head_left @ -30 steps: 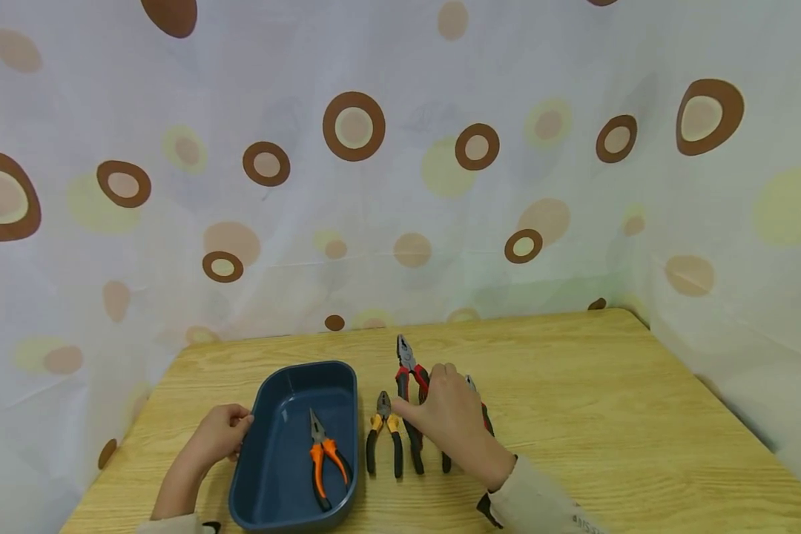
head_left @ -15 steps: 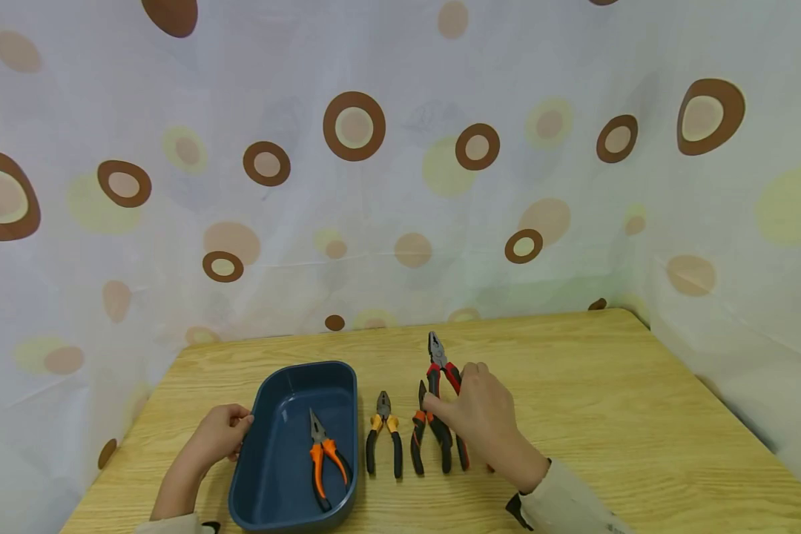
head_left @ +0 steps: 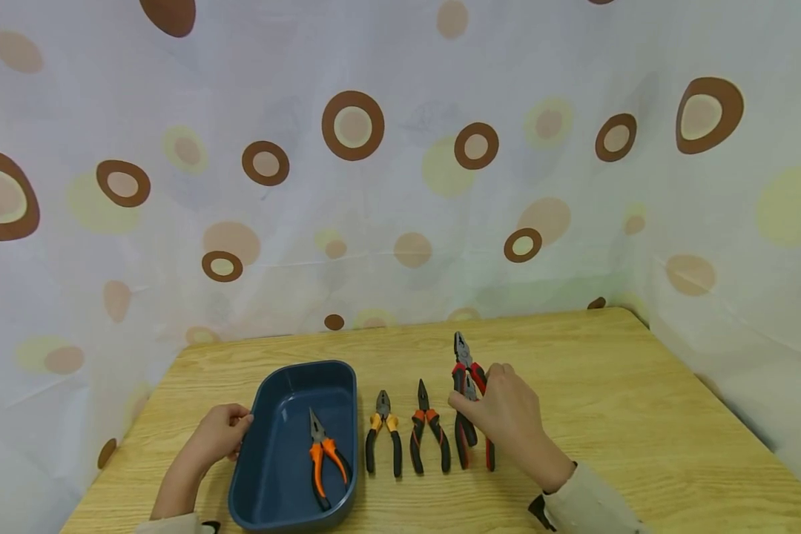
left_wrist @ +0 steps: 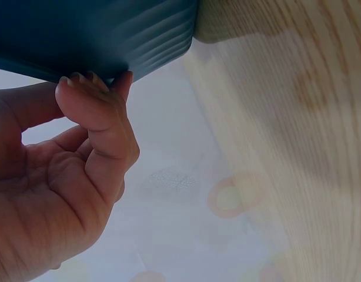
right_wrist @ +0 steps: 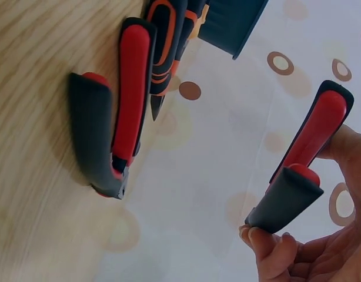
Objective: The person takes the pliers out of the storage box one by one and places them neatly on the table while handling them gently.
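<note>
My right hand [head_left: 510, 411] grips red-and-black combination pliers [head_left: 463, 351] by the handles, jaws pointing away. In the right wrist view these pliers [right_wrist: 310, 135] are lifted off the table. Below them lie other red-and-black pliers [head_left: 490, 454], partly covered by the held pair and the hand. My left hand [head_left: 216, 434] pinches the left rim of a deep blue tray [head_left: 277, 467]; the left wrist view shows fingertips and thumb at the tray's edge [left_wrist: 104, 64]. Inside the tray rest orange-and-black long-nose pliers [head_left: 317, 428].
Between tray and right hand, yellow-and-black pliers [head_left: 383, 405] and orange-and-black long-nose pliers [head_left: 423, 397] lie side by side, handles towards me. They rest on a wooden table [head_left: 607, 400]. A patterned cloth [head_left: 400, 185] hangs behind and along both sides.
My right hand has carried the red-and-black pliers rightwards, from beside the yellow-handled pair, past the orange-and-black pair, to above the other red-and-black pair. The left hand and tray stay put.
</note>
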Available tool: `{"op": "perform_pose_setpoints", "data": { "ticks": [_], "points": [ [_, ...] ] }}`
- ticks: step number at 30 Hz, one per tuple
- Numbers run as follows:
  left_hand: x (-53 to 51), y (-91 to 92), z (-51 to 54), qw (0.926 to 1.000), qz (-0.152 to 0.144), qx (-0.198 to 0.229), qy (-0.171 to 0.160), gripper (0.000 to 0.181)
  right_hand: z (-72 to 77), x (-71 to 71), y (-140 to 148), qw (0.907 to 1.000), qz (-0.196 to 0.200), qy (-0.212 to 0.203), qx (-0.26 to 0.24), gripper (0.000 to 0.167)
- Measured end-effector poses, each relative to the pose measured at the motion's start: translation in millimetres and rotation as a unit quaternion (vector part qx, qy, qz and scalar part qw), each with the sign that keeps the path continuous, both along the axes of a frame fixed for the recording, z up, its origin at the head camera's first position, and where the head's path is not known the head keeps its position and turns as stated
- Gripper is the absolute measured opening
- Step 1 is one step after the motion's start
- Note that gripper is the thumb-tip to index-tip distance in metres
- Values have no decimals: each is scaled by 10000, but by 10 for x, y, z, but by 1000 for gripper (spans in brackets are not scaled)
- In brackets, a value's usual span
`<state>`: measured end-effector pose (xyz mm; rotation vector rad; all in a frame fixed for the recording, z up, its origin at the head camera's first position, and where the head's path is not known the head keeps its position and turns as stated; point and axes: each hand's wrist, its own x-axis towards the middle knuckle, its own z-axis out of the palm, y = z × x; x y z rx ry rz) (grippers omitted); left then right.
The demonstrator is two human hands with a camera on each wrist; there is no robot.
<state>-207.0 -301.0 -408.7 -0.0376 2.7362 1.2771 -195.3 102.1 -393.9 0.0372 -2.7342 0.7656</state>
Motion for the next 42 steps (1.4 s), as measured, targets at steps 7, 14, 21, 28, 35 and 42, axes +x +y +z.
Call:
{"op": "perform_pose_setpoints", "data": {
  "ticks": [7,14,21,28,35,42],
  "points": [
    [5,0,-3,10000,19,-2,34,27,-28,1,100,9999,-70,-132,69,46],
    [6,-7,-2,10000,14,-62,42,27,-55,16,212,9996,-103,-203,147,51],
    [7,-11,-7,10000,9,-34,33,28,-113,14,322,9991,-99,-374,183,51],
    [0,-11,-8,10000,29,5,-16,28,-137,22,432,9980,-123,-600,163,48],
    [6,-3,-3,10000,43,8,-38,29,-181,11,526,9955,-155,-905,221,51],
    [20,18,17,10000,35,-6,32,28,-220,-12,581,9941,-159,-1015,360,54]
  ]
}}
